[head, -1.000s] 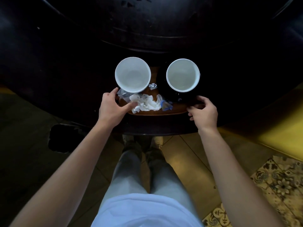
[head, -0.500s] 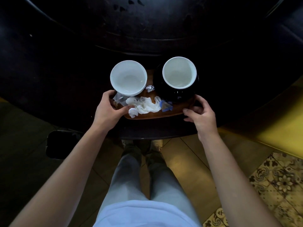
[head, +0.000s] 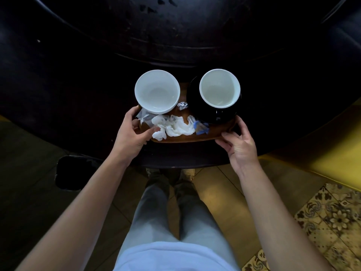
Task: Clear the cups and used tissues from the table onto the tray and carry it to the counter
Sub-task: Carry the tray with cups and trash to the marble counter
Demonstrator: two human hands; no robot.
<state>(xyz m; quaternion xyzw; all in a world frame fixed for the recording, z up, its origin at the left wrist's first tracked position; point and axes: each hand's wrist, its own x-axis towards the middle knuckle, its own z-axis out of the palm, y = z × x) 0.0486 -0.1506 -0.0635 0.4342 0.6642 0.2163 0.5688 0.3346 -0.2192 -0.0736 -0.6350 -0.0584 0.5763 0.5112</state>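
A brown wooden tray (head: pixel 213 134) sits over the near part of the dark round table (head: pixel 78 79). On it stand a white cup (head: pixel 157 91) at the left and a second white cup (head: pixel 219 88) on a black saucer (head: pixel 213 115) at the right. Crumpled white tissues (head: pixel 172 127), a foil scrap (head: pixel 182 105) and a blue wrapper (head: pixel 201 127) lie along the tray's near side. My left hand (head: pixel 131 132) grips the tray's left end, thumb on top beside the tissues. My right hand (head: pixel 239 144) grips the tray's right near corner.
The table's near edge (head: pixel 185 164) lies just in front of my legs. A dark stool or seat (head: pixel 72 173) stands low at the left. A yellow seat (head: pixel 332 159) is at the right, above patterned floor tiles (head: pixel 330 218).
Both hands have closed in from beside the tray onto its two ends. The tray with the cups now appears slightly raised and nearer to me.
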